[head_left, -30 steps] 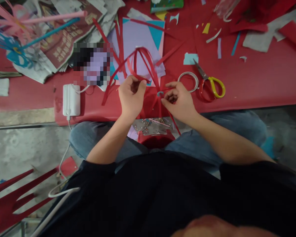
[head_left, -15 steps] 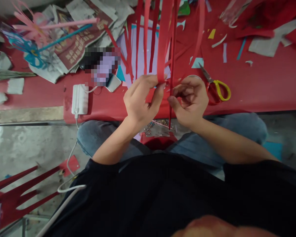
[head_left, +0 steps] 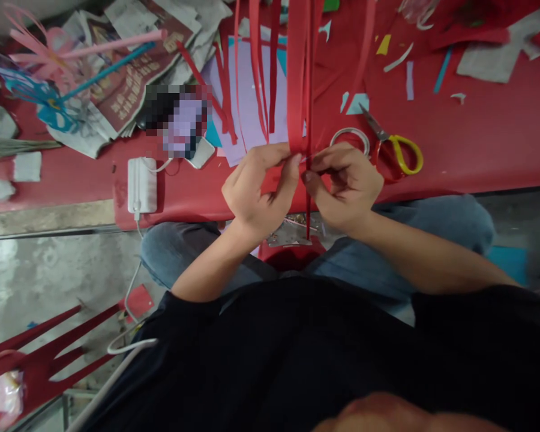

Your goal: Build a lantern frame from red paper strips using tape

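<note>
Between finger and thumb, my left hand (head_left: 263, 186) pinches the lower end of red paper strips (head_left: 297, 78), which rise away from me over the table. My right hand (head_left: 346, 186) is closed on a thin red stick (head_left: 308, 207) that runs alongside the strips, its lower end pointing toward my lap. The fingertips of both hands nearly meet where strips and stick come together. Just beyond my right hand lie a roll of clear tape (head_left: 350, 133) and scissors with yellow handles (head_left: 405, 155).
Lilac paper sheets (head_left: 270, 90) and loose red strips lie on the red table (head_left: 468, 144). At the left are newspapers (head_left: 117, 78), pink and blue paper flowers (head_left: 56, 111), a phone (head_left: 184, 123) and a white power bank (head_left: 142, 186). A red chair (head_left: 36, 360) stands lower left.
My right hand has brought the stick left, up against the strips in my left hand. The tape roll beside my right hand is now more visible.
</note>
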Motion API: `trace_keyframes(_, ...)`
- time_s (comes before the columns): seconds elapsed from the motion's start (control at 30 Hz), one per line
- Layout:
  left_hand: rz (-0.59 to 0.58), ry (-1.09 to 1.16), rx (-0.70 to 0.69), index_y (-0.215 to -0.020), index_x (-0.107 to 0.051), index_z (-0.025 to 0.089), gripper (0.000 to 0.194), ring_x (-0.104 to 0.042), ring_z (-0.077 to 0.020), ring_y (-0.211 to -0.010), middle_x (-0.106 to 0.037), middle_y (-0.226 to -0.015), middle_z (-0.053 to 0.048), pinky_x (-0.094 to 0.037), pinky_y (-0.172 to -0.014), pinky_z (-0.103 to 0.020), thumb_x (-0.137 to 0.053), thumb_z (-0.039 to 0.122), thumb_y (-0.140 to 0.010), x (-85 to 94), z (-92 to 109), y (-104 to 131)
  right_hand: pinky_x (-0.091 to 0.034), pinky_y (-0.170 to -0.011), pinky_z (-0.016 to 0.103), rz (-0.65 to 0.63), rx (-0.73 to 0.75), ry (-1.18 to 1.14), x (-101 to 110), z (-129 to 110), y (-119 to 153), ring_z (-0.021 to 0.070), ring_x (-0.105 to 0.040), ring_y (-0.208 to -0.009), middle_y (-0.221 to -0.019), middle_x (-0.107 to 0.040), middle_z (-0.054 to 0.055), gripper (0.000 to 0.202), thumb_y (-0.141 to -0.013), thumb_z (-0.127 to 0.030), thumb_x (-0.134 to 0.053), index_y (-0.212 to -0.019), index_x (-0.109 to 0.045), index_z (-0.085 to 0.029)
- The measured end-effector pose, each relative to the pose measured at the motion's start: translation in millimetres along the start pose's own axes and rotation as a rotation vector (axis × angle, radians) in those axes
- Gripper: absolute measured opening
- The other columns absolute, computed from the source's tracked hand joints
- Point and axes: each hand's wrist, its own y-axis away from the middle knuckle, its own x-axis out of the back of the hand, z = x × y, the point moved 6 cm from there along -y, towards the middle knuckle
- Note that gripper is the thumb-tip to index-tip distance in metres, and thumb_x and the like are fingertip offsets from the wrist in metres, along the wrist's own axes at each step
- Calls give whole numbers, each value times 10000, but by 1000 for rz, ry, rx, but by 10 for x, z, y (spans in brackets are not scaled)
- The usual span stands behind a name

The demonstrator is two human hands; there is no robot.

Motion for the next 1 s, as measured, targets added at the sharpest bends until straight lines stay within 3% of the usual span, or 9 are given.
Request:
trace_keyframes(0.1, 8, -12, -25, -1180, -736, 329, 122, -850, -198, -1015, -830, -1067, 23, -713, -872, -412, -722, 239, -1099, -4, 18, 23, -609, -756, 453, -2, 53, -8, -4, -7, 5, 236, -715, -850, -895, -741, 7, 69, -1038, -381, -790, -1031, -727, -355)
trace_keyframes(0.17, 13, -42, 4, -1143, -735, 323, 40, -856, -219, -1016, -828, -1055, 9, -729, -894, -450, -705, 326, -1116, -10, -33, 50, -626, -769, 452, -8, 36, 15, -3, 17, 22, 234, -729, -853, -903, -746, -2, 73, -1028, -394, -795, -1031, -732, -357)
trace_keyframes(0.33, -58, 4, 210, -1095, -741, 312, 260, -857, -294, -1092, -815, -1054, -38, -731, -1033, -588, -687, 566, -1099, -78, -271, 155, -687, -798, 502, -27, -11, 91, 1, 40, 59, 264, -762, -881, -955, -773, 5, 85, -1044, -452, -729, -1039, -747, -369)
trace_keyframes(0.4, -62, 36, 210, -1099, -740, 310, 247, -856, -296, -1098, -812, -1054, -41, -729, -1033, -587, -696, 554, -1096, -99, -303, 179, -687, -792, 485, -18, 10, 85, 4, 16, 54, 258, -763, -885, -945, -782, 12, 85, -1040, -435, -730, -1023, -744, -353)
trace_keyframes(0.57, 84, 24, -61, -1191, -733, 367, 116, -844, -216, -958, -815, -1047, 20, -712, -875, -440, -745, 396, -1080, -72, -205, 162, -683, -795, 484, -15, -13, 103, 12, -11, 34, 252, -756, -873, -916, -773, 16, 125, -1039, -443, -731, -991, -729, -327)
trace_keyframes(0.67, 85, 38, -99, -1201, -733, 370, 123, -832, -192, -912, -811, -1034, 29, -694, -841, -405, -749, 368, -1079, -83, -167, 139, -689, -813, 498, -33, -56, 100, 16, 8, 45, 257, -760, -887, -937, -764, 12, 131, -1044, -462, -721, -998, -735, -341)
trace_keyframes(0.77, 67, 32, -57, -1202, -740, 350, 125, -837, -211, -968, -813, -1042, 17, -697, -844, -427, -734, 311, -1084, -71, -129, 128, -691, -825, 498, -43, -84, 75, 20, 33, 61, 256, -765, -893, -952, -755, 11, 132, -1051, -480, -720, -1015, -745, -356)
trace_keyframes(0.9, 14, 42, 119, -1139, -730, 319, 112, -839, -254, -1040, -811, -1058, -12, -708, -966, -513, -711, 423, -1102, -78, -159, 141, -691, -826, 492, -43, -51, 37, 23, 8, 61, 251, -762, -876, -953, -748, -2, 84, -1058, -449, -720, -1098, -766, -391)
trace_keyframes(1.0, 31, 58, 120, -1148, -736, 318, 70, -831, -225, -1021, -814, -1055, -2, -703, -920, -465, -724, 369, -1101, -88, -124, 136, -692, -804, 498, -46, -60, 51, 23, -11, 49, 262, -765, -875, -960, -752, 2, 97, -1052, -471, -722, -1095, -762, -394)
